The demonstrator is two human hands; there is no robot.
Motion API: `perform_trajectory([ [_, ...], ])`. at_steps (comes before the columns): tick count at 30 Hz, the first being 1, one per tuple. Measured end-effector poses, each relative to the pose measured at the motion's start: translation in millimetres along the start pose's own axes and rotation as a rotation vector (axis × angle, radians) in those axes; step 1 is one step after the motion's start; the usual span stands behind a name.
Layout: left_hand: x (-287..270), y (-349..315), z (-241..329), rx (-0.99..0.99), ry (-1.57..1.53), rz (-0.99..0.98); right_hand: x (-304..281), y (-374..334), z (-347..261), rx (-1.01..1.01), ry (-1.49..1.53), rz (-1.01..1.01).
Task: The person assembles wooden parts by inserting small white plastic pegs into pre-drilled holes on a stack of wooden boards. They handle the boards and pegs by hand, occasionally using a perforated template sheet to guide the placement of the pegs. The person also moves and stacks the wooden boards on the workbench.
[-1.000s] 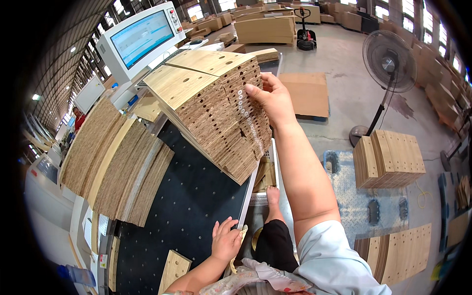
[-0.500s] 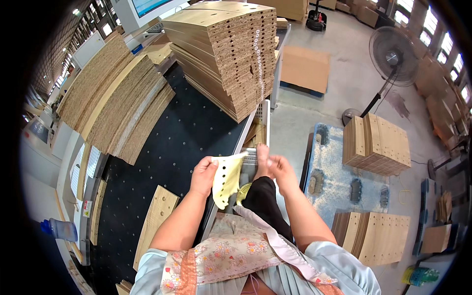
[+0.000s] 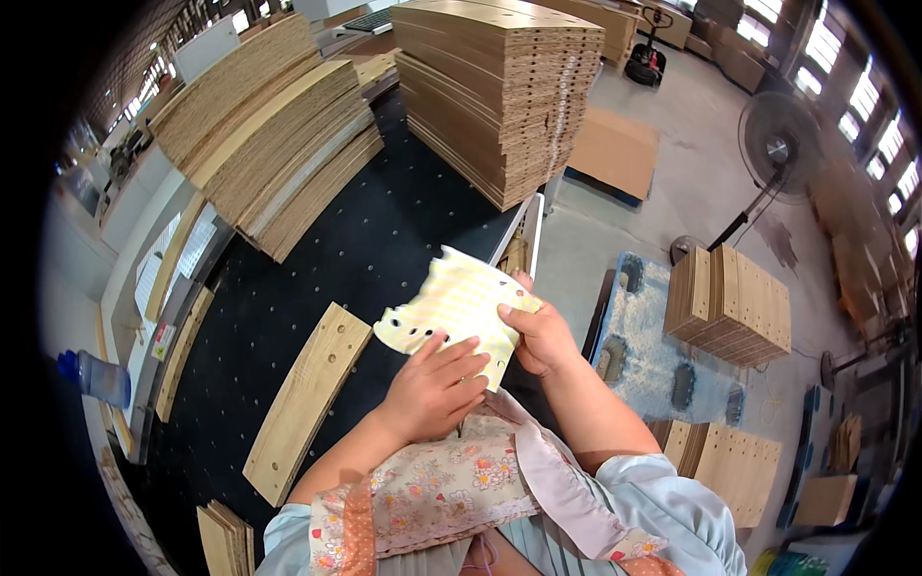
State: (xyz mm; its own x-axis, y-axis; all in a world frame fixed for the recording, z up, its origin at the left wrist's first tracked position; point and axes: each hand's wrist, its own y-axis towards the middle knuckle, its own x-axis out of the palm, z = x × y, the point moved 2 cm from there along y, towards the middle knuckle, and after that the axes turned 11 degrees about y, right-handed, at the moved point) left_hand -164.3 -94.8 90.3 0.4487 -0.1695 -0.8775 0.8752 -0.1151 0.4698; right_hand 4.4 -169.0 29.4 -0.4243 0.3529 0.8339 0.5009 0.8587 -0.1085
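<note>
Stretching away from the person I am watching, a black studded table [image 3: 369, 213] takes up most of the space. On its far end rises a tall stack of boards [image 3: 456, 82], with a second, curved stack [image 3: 303, 149] to the left of it. Right of the table, on the floor, lies a dusty blue pallet [image 3: 642, 331]; a pile of drilled boards [image 3: 754, 302] sits over by its right side. A standing fan [image 3: 780, 149] is farther back, beyond the pallet. Close to the person, a floral apron [image 3: 442, 485] covers the front of the clothes. One curved board [image 3: 307, 403] with holes near its ends lies alone on the table, left of the forearms.

Smaller than these is a pale yellow and white striped sheet [image 3: 459, 300], wavy-edged and punched with holes, held up in front of the apron at the table's near edge. The right hand [image 3: 544, 338] pinches its right side, thumb on top and fingers behind. The left hand [image 3: 437, 389] lies across the lower edge, fingers extended and slightly apart; its thumb is hidden, so I cannot tell whether it grips. Smallest are the dark holes along the sheet's left part.
</note>
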Motion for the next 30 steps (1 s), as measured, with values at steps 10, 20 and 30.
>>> perform_trajectory([
  [10,24.1,-48.9,-38.0,-0.740,-0.702,0.473,-5.2,-6.5,4.3,-0.038,0.029,0.111],
  [20,43.6,-8.9,-38.3,-0.907,-1.325,0.444,-29.1,-4.4,10.5,0.007,-0.020,0.180],
  [30,52.1,33.4,2.6,-0.166,-0.015,-0.247,-13.3,-9.9,15.2,0.123,0.377,0.045],
])
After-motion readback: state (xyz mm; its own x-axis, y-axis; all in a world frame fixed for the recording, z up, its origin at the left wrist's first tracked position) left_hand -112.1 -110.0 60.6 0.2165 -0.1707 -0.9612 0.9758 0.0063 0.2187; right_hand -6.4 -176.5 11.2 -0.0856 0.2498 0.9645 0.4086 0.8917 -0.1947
